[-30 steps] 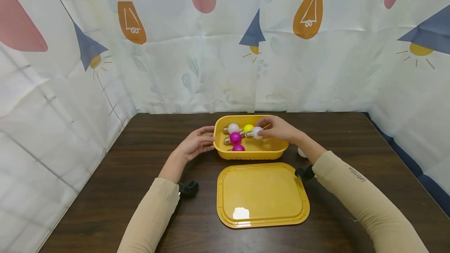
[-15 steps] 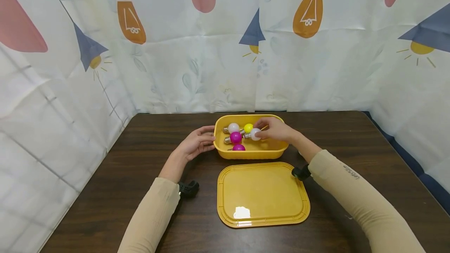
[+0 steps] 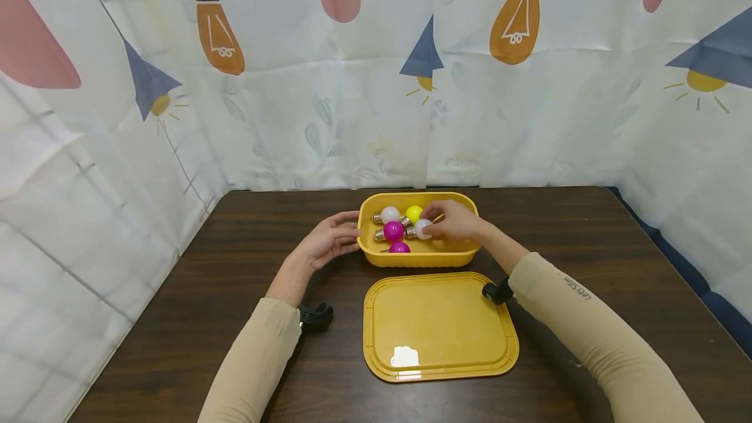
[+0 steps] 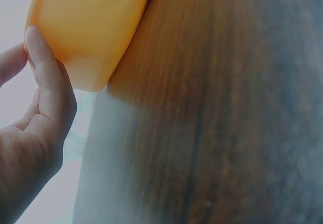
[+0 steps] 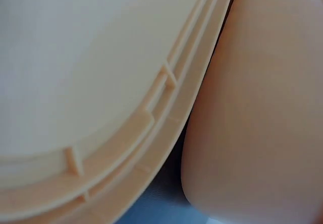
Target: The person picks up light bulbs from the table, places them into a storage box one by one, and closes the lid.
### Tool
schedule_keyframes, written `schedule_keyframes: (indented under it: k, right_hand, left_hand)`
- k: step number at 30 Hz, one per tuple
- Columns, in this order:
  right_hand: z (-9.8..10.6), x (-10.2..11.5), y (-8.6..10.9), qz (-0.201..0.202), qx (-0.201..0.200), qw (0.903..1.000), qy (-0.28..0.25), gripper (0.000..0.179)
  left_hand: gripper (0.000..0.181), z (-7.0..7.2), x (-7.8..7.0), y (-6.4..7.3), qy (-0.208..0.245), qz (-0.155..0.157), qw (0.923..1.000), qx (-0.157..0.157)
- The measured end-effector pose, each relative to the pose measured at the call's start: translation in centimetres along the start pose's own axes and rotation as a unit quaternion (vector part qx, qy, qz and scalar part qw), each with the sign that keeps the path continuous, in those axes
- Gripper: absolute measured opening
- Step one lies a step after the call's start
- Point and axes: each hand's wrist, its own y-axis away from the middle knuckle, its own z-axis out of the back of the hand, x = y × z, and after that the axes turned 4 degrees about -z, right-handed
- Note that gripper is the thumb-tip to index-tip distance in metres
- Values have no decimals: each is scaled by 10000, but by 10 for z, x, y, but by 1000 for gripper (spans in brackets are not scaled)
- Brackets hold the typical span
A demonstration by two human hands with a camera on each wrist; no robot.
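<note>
A yellow plastic box (image 3: 420, 259) stands toward the back of the table. My right hand (image 3: 455, 220) reaches into it, thumb and fingers pinching a white light bulb (image 3: 422, 229) by its round end; the bulb's screw base points left. Near it in the box lie a yellow bulb (image 3: 414, 213), another white bulb (image 3: 390, 215), a magenta bulb (image 3: 393, 231) and a second magenta bulb (image 3: 399, 248), partly hidden by the front wall. My left hand (image 3: 326, 239) rests its extended fingers against the box's left end; the left wrist view shows fingertips at the box wall (image 4: 96, 27).
In front of the box lies a flat yellow lid (image 3: 440, 328), its ridged rim also filling much of the right wrist view. The right wrist strap (image 3: 497, 291) overlaps the lid's back right corner. A printed curtain (image 3: 364, 123) hangs behind the dark wooden table (image 3: 282, 207).
My right hand has moved a little left and lower with the white bulb, among the other bulbs. A white item on the table is now hidden by the forearm. The left hand stays put.
</note>
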Motion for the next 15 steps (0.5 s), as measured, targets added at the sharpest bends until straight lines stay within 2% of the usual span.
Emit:
schedule_keyframes:
  k: [15]
  right_hand:
    - [2,8,3,-59,44,9999,112,38]
  left_hand:
    - [57,1,1,0,31,-29,10000,17]
